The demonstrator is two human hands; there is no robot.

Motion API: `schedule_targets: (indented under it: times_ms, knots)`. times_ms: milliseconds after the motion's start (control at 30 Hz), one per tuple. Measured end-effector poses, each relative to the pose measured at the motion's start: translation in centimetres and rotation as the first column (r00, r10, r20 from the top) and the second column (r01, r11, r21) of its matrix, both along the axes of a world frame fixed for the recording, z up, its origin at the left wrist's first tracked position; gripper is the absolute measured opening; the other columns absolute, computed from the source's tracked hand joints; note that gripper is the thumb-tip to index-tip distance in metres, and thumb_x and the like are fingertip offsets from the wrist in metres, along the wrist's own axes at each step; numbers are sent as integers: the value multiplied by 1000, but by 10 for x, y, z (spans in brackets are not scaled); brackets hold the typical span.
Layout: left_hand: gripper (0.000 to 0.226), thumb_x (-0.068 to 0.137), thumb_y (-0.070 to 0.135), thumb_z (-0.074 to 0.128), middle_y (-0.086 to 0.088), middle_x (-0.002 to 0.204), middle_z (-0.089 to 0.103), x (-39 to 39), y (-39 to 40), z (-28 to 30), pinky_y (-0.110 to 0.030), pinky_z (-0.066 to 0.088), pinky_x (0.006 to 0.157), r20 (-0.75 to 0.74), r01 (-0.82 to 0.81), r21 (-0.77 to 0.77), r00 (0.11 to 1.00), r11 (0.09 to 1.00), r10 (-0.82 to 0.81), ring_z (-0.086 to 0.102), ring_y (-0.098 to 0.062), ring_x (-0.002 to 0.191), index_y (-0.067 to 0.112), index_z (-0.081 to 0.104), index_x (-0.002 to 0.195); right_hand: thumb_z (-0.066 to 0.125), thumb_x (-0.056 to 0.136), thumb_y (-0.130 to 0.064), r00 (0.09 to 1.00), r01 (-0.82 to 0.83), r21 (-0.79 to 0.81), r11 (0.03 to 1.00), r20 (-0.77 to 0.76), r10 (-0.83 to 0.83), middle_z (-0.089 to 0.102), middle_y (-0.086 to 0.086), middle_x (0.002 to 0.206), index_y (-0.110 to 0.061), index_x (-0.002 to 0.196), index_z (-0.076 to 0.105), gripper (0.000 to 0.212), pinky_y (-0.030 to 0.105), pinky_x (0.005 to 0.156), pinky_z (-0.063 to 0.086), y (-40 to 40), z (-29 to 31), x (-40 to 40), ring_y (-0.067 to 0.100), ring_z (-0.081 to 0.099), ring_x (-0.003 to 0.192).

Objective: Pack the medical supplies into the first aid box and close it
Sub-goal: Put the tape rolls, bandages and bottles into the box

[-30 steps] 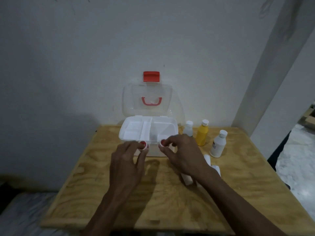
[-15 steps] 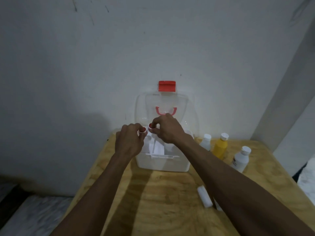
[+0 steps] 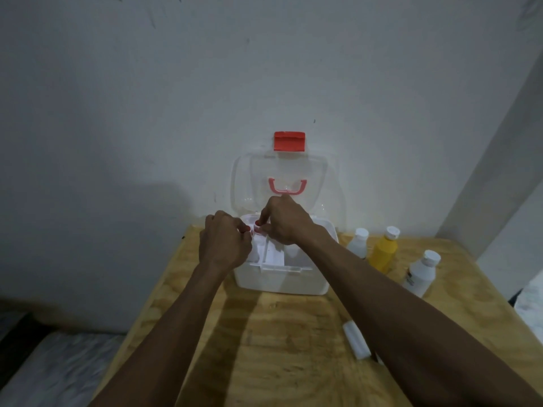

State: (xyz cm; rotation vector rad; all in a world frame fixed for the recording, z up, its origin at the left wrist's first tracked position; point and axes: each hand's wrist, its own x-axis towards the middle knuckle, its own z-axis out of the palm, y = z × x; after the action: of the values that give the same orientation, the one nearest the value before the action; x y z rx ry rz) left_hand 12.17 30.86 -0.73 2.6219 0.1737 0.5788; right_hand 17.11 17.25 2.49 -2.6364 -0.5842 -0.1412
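The white first aid box [image 3: 282, 282] stands open at the table's back, its clear lid [image 3: 289, 183] with red latch [image 3: 289, 141] leaning on the wall. My left hand [image 3: 224, 243] is closed on a small red-capped vial [image 3: 246, 229] over the box's left compartments. My right hand [image 3: 286, 223] pinches a second red-capped vial [image 3: 258, 229] right beside it, over the white tray inside the box. Most of each vial is hidden by fingers.
To the right of the box stand a white bottle [image 3: 358, 243], a yellow bottle [image 3: 383, 254] and another white bottle [image 3: 421, 274]. A white roll [image 3: 356, 340] lies under my right forearm. The wooden table [image 3: 279, 333] ends at left and right edges.
Both hands carried the red-capped vials from the box's front edge forward over its inner tray. The view shifted closer and left, and my arms stretched out.
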Motion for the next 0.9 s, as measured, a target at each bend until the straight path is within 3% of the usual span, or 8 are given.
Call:
schedule_targets:
  times_ms: [100,267,500,633,767,900]
  knots:
    - [27,85,36,68,-5,111,73,-3,0,0,-36,57,83,-3,1,-35,1000,999,-1,64,-22,94,18,77,104,75,85,-22,1000,3,1,1000,6,-3,77,5,100,-12,105,77,22,33,80,60,-1,0,-3,16,71,73]
    - [26,86,33,68,-5,115,72,-11,-3,4,-26,45,80,40,-21,-80,999,997,25,65,-22,99,17,77,104,71,87,-12,1000,1,23,1000,6,-1,74,7,112,-11,112,74,25,31,85,57,-9,5,-13,20,71,86]
    - [25,87,28,67,-9,118,70,-44,-18,17,-34,48,89,163,2,-127,986,992,19,62,-24,106,13,74,107,64,92,-9,998,33,102,994,41,-37,66,10,126,-9,119,69,27,33,100,47,-39,23,-54,24,64,111]
    - [22,87,22,68,-8,114,71,-74,-40,23,-29,46,83,266,102,-157,962,982,-57,63,-24,101,14,73,106,63,92,-13,998,62,173,983,7,-64,68,11,120,-9,116,70,26,26,89,49,-75,35,-89,22,67,102]
    - [26,85,21,70,-7,121,69,-110,-72,19,-37,50,95,289,198,-217,948,956,-130,62,-23,111,14,72,110,66,86,-18,985,170,224,960,-19,-170,74,7,103,-14,103,75,20,31,89,53,-128,30,-121,21,69,92]
    - [23,84,24,71,-3,99,73,-137,-109,0,-31,56,80,205,354,-281,930,892,-304,65,-13,87,16,72,105,68,83,-15,955,297,170,940,-55,-292,76,8,98,-10,99,77,19,26,79,53,-172,8,-151,19,70,87]
